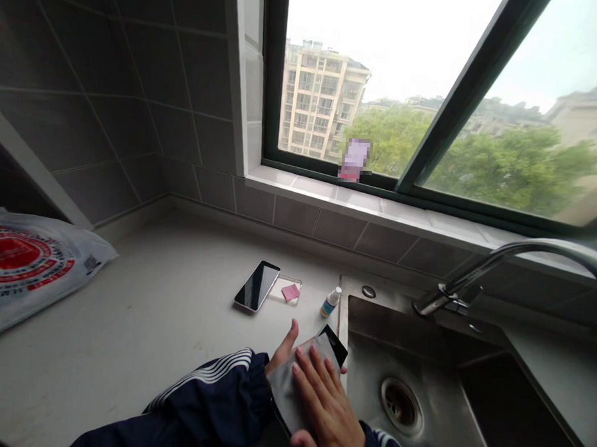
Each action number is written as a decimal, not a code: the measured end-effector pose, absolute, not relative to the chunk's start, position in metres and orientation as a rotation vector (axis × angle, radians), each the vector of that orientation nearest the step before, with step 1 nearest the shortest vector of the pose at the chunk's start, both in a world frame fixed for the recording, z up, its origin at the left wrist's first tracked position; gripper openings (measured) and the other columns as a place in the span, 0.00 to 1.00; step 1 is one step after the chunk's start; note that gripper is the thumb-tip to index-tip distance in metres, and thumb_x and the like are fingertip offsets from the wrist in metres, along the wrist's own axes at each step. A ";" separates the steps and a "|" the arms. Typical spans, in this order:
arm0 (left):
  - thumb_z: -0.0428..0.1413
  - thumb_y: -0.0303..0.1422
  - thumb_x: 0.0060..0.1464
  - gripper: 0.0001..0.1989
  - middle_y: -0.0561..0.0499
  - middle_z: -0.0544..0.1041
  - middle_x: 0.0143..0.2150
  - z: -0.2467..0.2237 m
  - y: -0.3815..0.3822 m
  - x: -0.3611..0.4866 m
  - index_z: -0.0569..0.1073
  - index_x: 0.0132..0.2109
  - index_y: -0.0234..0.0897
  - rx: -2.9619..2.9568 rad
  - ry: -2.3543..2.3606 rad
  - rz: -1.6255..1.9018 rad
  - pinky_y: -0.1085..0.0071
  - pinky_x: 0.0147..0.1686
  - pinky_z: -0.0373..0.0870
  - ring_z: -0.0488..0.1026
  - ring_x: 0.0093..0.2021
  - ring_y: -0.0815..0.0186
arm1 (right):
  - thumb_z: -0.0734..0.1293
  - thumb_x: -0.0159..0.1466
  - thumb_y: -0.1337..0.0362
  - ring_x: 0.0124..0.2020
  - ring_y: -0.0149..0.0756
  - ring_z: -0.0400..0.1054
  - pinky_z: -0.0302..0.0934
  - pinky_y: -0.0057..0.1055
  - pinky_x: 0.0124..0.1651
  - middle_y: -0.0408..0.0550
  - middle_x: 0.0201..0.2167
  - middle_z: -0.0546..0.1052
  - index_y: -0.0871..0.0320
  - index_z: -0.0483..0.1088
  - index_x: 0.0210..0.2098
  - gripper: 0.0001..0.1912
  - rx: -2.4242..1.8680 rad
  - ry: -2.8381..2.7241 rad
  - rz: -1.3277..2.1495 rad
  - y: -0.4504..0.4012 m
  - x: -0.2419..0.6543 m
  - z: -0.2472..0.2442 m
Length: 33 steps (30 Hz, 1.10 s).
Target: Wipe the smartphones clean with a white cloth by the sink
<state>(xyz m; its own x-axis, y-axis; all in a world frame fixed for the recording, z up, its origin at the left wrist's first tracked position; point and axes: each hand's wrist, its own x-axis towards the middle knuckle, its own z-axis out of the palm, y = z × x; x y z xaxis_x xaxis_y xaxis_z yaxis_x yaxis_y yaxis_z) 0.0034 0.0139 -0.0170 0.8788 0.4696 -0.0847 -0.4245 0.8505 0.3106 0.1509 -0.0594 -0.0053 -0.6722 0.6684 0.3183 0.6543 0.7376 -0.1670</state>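
Note:
My left hand [284, 348] is under a dark phone [334, 343] and holds it from below, thumb sticking up at its left side. A grey cloth [288, 388] covers most of the phone's face. Over the cloth lies my right hand [326, 405], its fingers stretched out flat and pressing the cloth on the phone. On the counter beyond are a second phone [258, 287], a clear case [279, 289] with a pink square [290, 292] on it, and a small spray bottle [330, 302] with a white cap.
A steel sink [371, 361] with a curved faucet [481, 270] is at the right. A white plastic bag with red print [31, 263] lies at the left on the pale counter [174, 297]. Behind runs a window sill [300, 188].

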 end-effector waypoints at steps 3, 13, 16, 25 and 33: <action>0.40 0.65 0.50 0.48 0.33 0.74 0.54 -0.013 0.015 0.004 0.65 0.60 0.25 0.282 0.145 0.488 0.53 0.64 0.48 0.66 0.60 0.47 | 0.46 0.69 0.42 0.69 0.56 0.37 0.41 0.51 0.67 0.57 0.70 0.45 0.65 0.43 0.70 0.40 -1.069 -2.591 0.081 -0.057 0.155 -0.005; 0.37 0.57 0.59 0.40 0.36 0.74 0.55 0.000 0.013 0.005 0.64 0.62 0.28 0.322 0.182 0.638 0.56 0.64 0.50 0.67 0.59 0.51 | 0.47 0.69 0.43 0.69 0.63 0.37 0.46 0.57 0.64 0.61 0.70 0.40 0.62 0.46 0.69 0.38 -1.107 -2.555 0.048 -0.055 0.157 -0.007; 0.37 0.60 0.56 0.43 0.35 0.74 0.54 -0.002 0.013 0.004 0.65 0.61 0.27 0.342 0.164 0.558 0.54 0.64 0.49 0.66 0.60 0.49 | 0.47 0.69 0.42 0.69 0.61 0.38 0.45 0.55 0.65 0.58 0.71 0.41 0.60 0.46 0.69 0.38 -1.047 -2.613 0.067 -0.057 0.155 -0.007; 0.47 0.54 0.57 0.36 0.39 0.73 0.57 0.000 0.013 0.004 0.64 0.63 0.30 0.411 0.163 0.674 0.60 0.67 0.43 0.62 0.64 0.54 | 0.49 0.70 0.46 0.69 0.63 0.35 0.48 0.58 0.63 0.62 0.70 0.40 0.65 0.43 0.70 0.37 -1.313 -2.381 0.003 -0.053 0.157 -0.015; 0.47 0.56 0.56 0.37 0.40 0.74 0.55 0.003 0.010 0.006 0.68 0.60 0.30 0.370 0.195 0.662 0.63 0.67 0.42 0.59 0.65 0.55 | 0.51 0.71 0.49 0.69 0.59 0.38 0.48 0.53 0.64 0.58 0.70 0.42 0.61 0.45 0.69 0.34 -1.244 -2.419 0.008 -0.051 0.159 -0.011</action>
<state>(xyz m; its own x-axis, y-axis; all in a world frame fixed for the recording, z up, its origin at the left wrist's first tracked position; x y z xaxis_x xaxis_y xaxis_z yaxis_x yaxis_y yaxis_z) 0.0057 0.0105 0.0031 0.7741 0.6302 -0.0591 -0.5619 0.7272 0.3944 0.1589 -0.0505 -0.0107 -0.5129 0.7788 0.3613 0.7765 0.6003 -0.1917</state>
